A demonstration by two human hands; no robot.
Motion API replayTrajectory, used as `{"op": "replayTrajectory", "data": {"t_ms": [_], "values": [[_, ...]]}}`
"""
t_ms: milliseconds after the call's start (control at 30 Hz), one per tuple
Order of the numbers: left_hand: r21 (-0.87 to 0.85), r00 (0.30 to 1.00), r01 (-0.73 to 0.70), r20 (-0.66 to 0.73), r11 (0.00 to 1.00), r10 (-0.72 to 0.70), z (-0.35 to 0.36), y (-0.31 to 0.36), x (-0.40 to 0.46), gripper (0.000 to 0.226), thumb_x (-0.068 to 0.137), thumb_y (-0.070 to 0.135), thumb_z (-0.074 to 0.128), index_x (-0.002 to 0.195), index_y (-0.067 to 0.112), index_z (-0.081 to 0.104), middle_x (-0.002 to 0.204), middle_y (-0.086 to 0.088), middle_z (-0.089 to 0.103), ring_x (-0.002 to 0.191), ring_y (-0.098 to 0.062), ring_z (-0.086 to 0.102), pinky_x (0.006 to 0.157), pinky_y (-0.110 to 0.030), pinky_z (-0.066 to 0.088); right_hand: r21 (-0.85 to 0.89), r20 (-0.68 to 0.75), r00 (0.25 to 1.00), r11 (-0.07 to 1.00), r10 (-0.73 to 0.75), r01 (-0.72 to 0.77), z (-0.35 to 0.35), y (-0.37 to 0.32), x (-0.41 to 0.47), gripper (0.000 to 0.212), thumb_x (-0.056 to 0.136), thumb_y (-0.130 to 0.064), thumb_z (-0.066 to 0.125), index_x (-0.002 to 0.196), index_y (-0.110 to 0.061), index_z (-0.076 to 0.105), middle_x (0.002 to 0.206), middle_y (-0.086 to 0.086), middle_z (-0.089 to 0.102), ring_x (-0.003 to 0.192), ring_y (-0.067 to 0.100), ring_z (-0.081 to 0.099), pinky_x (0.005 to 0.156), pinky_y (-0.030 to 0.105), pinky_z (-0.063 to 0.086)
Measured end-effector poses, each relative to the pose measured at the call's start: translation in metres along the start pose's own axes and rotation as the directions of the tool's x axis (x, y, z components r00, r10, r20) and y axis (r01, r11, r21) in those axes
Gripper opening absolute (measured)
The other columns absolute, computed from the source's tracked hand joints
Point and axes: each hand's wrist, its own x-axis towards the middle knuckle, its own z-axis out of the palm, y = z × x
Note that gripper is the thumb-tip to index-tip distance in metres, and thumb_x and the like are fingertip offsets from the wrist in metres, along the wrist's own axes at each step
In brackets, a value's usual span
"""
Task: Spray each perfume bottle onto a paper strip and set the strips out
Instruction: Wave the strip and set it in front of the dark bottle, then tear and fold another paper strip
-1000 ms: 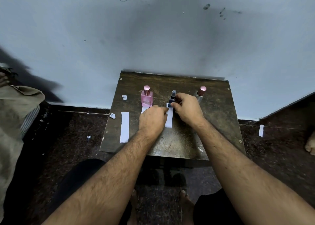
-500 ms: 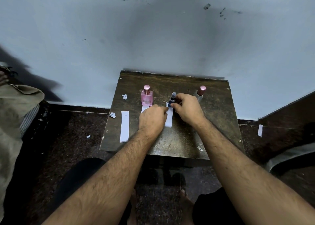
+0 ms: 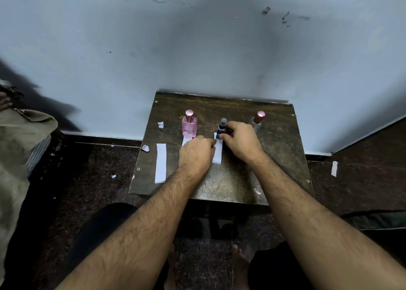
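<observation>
Near the surface's (image 3: 219,186) far edge, the left hand (image 3: 196,155) pins a paper strip (image 3: 218,155), its long axis running far-to-near; just right, the right hand (image 3: 240,141) grips the dark perfume bottle (image 3: 221,129) standing upright at the strip's far end.

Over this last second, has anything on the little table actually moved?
Hardly anything. The right hand holds the dark blue bottle as before, and the left hand stays on the paper strip in front of it. The pink bottle, the rose-capped bottle and the loose strip lie where they were. At the far right edge, something pale on the floor has gone out of view.
</observation>
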Motion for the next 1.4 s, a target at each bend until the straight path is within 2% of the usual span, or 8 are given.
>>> {"op": "replayTrajectory", "data": {"t_ms": [200, 400, 633, 800, 900, 1000, 1200, 1400], "values": [[-0.002, 1.0, -0.008, 0.0, 1.0, 0.008, -0.002, 0.0, -0.003, 0.024, 0.098, 0.035, 0.048, 0.114, 0.029, 0.065, 0.107, -0.002, 0.062, 0.101, -0.027, 0.061, 0.07, -0.033, 0.041, 0.014, -0.009, 1.0, 1.0, 0.013, -0.013, -0.002, 0.0, -0.003, 0.03, 0.086, -0.022, 0.07, 0.116, -0.015, 0.067, 0.11, 0.003, 0.071, 0.101, 0.018, 0.064, 0.081, 0.022, 0.042], [-0.038, 1.0, -0.005, -0.031, 0.999, 0.004, -0.005, 0.0, -0.007, 0.023, 0.098, 0.036, 0.048, 0.112, 0.03, 0.065, 0.104, 0.0, 0.063, 0.097, -0.026, 0.061, 0.072, -0.035, 0.045, 0.039, -0.013, 1.0, 0.999, 0.011, -0.01, -0.008, -0.003, -0.011, 0.04, 0.087, -0.02, 0.069, 0.126, -0.016, 0.062, 0.113, 0.003, 0.07, 0.102, 0.017, 0.063, 0.086, 0.026, 0.045], [-0.072, 0.997, 0.022, -0.07, 0.997, -0.027, -0.013, -0.002, -0.016, 0.021, 0.095, 0.036, 0.05, 0.106, 0.028, 0.067, 0.101, 0.002, 0.065, 0.095, -0.026, 0.062, 0.07, -0.033, 0.042, 0.047, -0.065, 0.998, 0.999, 0.027, -0.024, -0.012, 0.001, -0.025, 0.04, 0.086, -0.018, 0.068, 0.126, -0.014, 0.063, 0.1, 0.003, 0.072, 0.093, 0.019, 0.066, 0.088, 0.034, 0.052], [-0.113, 0.994, 0.05, -0.088, 0.992, -0.061, -0.023, -0.005, -0.027, 0.023, 0.094, 0.033, 0.054, 0.11, 0.029, 0.069, 0.103, -0.001, 0.069, 0.098, -0.029, 0.064, 0.077, -0.036, 0.049, 0.095, -0.098, 0.992, 0.993, 0.08, -0.07, -0.015, 0.0, -0.041, 0.042, 0.086, -0.019, 0.068, 0.128, -0.015, 0.061, 0.102, 0.001, 0.071, 0.094, 0.016, 0.065, 0.092, 0.031, 0.051], [-0.122, 0.992, 0.075, -0.09, 0.99, -0.086, -0.029, -0.012, -0.039, 0.025, 0.093, 0.035, 0.056, 0.116, 0.032, 0.068, 0.108, -0.001, 0.07, 0.103, -0.029, 0.064, 0.081, -0.036, 0.05, 0.114, -0.122, 0.989, 0.991, 0.079, -0.065, -0.015, -0.004, -0.051, 0.036, 0.085, -0.019, 0.069, 0.12, -0.016, 0.065, 0.097, 0.001, 0.072, 0.091, 0.017, 0.065, 0.088, 0.031, 0.052], [-0.158, 0.981, 0.147, -0.105, 0.976, -0.165, -0.036, -0.025, -0.051, 0.026, 0.093, 0.037, 0.057, 0.117, 0.033, 0.068, 0.111, 0.0, 0.07, 0.106, -0.027, 0.063, 0.083, -0.037, 0.049, 0.133, -0.108, 0.992, 0.99, 0.06, -0.046, -0.01, -0.011, -0.06, 0.025, 0.083, -0.02, 0.07, 0.107, -0.015, 0.07, 0.094, 0.002, 0.072, 0.087, 0.018, 0.065, 0.084, 0.031, 0.052], [-0.271, 0.912, 0.374, -0.069, 0.887, -0.405, -0.047, -0.077, -0.077, 0.017, 0.089, 0.032, 0.063, 0.103, 0.031, 0.073, 0.108, -0.001, 0.072, 0.104, -0.027, 0.064, 0.084, -0.034, 0.05, 0.127, -0.045, 0.999, 0.992, 0.001, 0.005, 0.013, -0.039, -0.079, 0.007, 0.082, -0.02, 0.07, 0.088, -0.017, 0.073, 0.088, 0.001, 0.073, 0.082, 0.018, 0.065, 0.08, 0.03, 0.051], [-0.299, 0.836, 0.539, 0.078, 0.787, -0.543, -0.049, -0.111, -0.096, 0.011, 0.084, 0.024, 0.07, 0.091, 0.031, 0.073, 0.105, 0.001, 0.072, 0.103, -0.022, 0.064, 0.089, -0.034, 0.051, 0.086, 0.079, 0.991, 0.992, -0.103, 0.097, 0.049, -0.082, -0.09, 0.008, 0.084, -0.02, 0.066, 0.088, -0.017, 0.073, 0.092, 0.001, 0.073, 0.088, 0.019, 0.065, 0.082, 0.031, 0.051]]}}
